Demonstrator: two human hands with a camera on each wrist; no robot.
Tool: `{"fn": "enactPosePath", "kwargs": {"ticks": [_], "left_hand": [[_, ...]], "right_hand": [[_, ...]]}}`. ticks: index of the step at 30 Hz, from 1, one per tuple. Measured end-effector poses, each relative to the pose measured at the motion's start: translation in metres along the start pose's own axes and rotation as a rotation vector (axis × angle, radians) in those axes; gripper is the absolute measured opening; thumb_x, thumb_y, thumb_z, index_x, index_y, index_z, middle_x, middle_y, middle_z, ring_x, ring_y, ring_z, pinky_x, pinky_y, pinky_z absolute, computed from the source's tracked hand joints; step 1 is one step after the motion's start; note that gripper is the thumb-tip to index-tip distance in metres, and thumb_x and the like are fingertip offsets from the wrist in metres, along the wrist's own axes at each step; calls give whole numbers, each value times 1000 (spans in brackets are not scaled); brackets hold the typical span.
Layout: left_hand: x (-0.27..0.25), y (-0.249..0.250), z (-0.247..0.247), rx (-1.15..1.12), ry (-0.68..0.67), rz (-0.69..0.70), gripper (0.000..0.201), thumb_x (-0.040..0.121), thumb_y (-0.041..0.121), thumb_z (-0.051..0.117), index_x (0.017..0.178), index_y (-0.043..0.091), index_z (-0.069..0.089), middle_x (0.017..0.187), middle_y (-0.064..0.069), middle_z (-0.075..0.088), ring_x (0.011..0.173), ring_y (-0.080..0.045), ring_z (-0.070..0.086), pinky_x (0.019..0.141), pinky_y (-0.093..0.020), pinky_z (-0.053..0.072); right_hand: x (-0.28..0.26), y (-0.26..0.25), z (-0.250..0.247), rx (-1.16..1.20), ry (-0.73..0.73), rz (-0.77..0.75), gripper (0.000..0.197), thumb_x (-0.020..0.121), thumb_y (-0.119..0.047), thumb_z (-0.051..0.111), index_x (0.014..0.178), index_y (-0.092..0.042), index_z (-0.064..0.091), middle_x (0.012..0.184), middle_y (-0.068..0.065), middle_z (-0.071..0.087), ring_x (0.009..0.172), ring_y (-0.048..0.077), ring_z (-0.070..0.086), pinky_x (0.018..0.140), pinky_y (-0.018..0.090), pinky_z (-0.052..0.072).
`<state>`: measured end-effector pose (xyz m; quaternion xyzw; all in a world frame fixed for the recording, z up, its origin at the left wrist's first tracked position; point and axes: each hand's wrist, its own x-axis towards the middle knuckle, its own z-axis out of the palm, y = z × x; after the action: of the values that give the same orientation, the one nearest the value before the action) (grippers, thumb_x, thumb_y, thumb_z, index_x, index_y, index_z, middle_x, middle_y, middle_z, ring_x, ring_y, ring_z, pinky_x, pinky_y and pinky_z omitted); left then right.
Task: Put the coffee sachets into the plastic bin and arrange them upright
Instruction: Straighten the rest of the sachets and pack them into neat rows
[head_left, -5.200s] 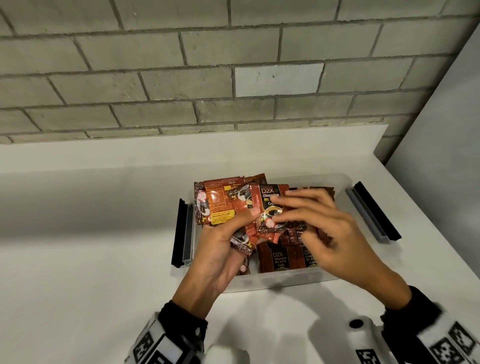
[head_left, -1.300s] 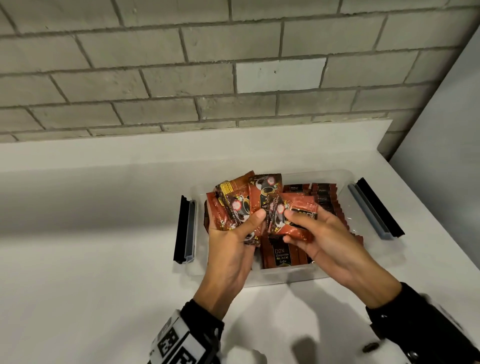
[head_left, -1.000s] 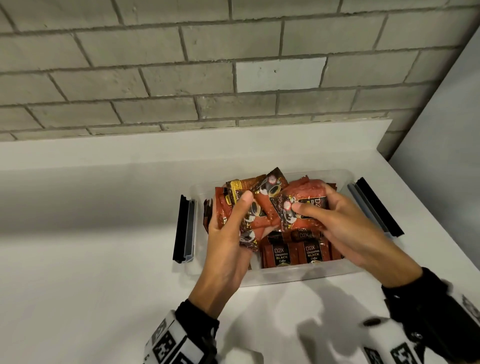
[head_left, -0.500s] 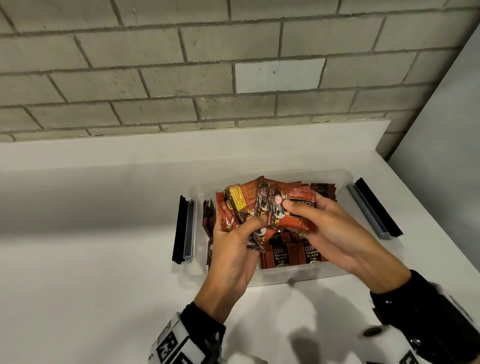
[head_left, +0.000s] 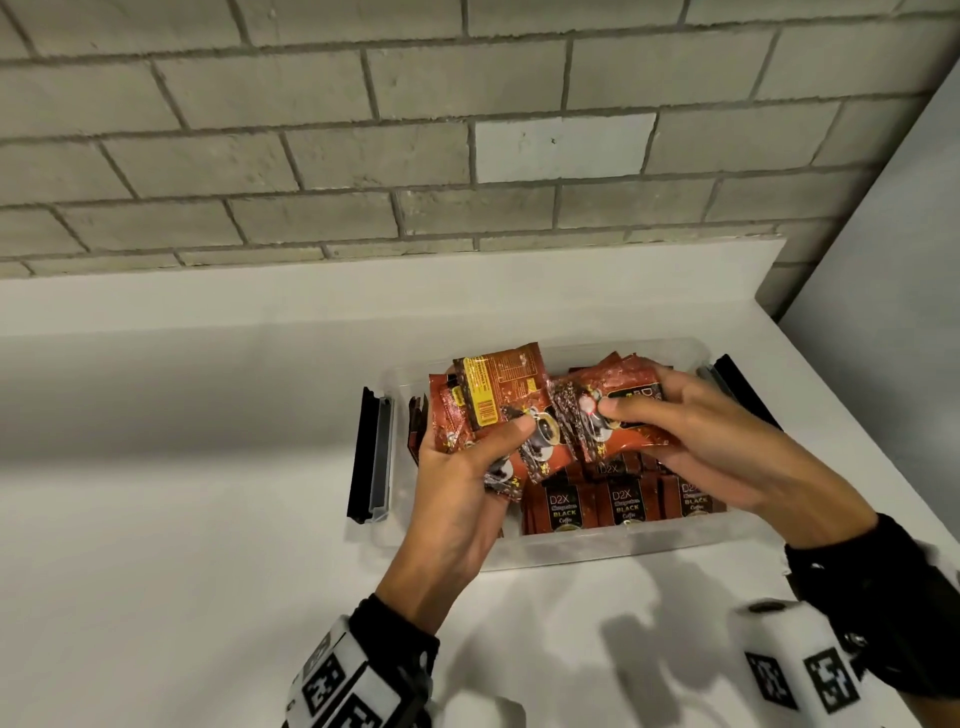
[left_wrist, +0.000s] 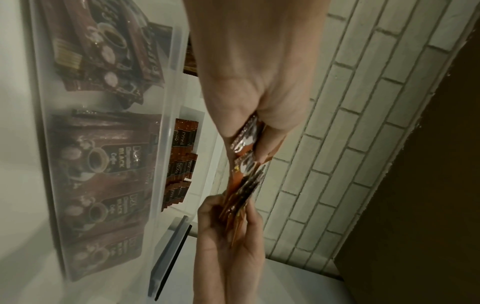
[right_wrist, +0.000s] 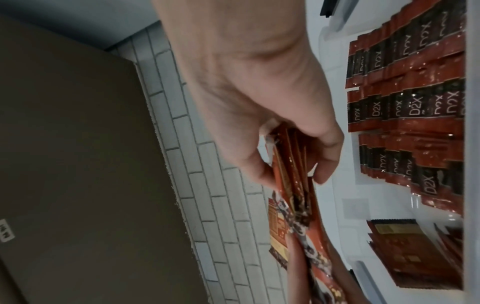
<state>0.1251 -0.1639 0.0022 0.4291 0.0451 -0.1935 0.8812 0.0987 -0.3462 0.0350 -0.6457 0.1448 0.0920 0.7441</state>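
Head view: both left hand (head_left: 462, 483) and right hand (head_left: 696, 447) grip fanned coffee sachets (head_left: 524, 415) above the plastic bin (head_left: 613, 545), so I'd square them up first, then slot them upright.

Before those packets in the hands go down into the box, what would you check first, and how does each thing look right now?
1. Left hand has a firm grip on its fan of coffee sachets: ok, thumb pressed across them.
2. Right hand holds its own bunch: ok, pinched between thumb and fingers.
3. Held sachets squared into one neat stack: not ok, they are splayed and face different ways.
4. Plastic bin open, lid off: ok.
5. Sachets already in the bin standing upright in rows: ok along the near wall.
6. Free room left in the bin for this bunch: cannot tell, the hands hide most of it.
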Motion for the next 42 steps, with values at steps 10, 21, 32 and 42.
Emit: {"fn": "enactPosePath", "kwargs": {"ticks": [10,21,32,42], "left_hand": [[2,5,-3,-156,-19,-151,44,78,11,63,121,4,52,120,-20,63,102,-33,65,73,-51,57],[5,-1,-7,-87,-37,-118,39,87,8,58,126,15,56,112,-17,68,102,-28,67,81,-41,57],[10,-2,-10,-39,-47,-22,65,73,-14,62,129,17,51,109,-19,67,95,-30,67,77,-39,57],[15,6,-13,-50,-3,75,65,64,-12,66,118,24,59,100,-8,72,93,-24,70,80,-45,57]], "right_hand": [[1,1,-8,75,-7,-9,40,70,-9,66,110,-5,62,105,12,72,94,19,69,76,26,58],[-7,1,1,-357,290,-517,22,84,-14,68,100,-22,55,95,-3,70,88,11,68,78,25,56],[-28,45,5,-1530,-17,-1088,40,69,3,75,105,-10,63,124,-5,46,100,16,45,83,26,43],[-41,14,0,-308,26,-484,27,77,-20,68,98,-29,54,96,-4,70,89,14,69,71,27,57]]}}
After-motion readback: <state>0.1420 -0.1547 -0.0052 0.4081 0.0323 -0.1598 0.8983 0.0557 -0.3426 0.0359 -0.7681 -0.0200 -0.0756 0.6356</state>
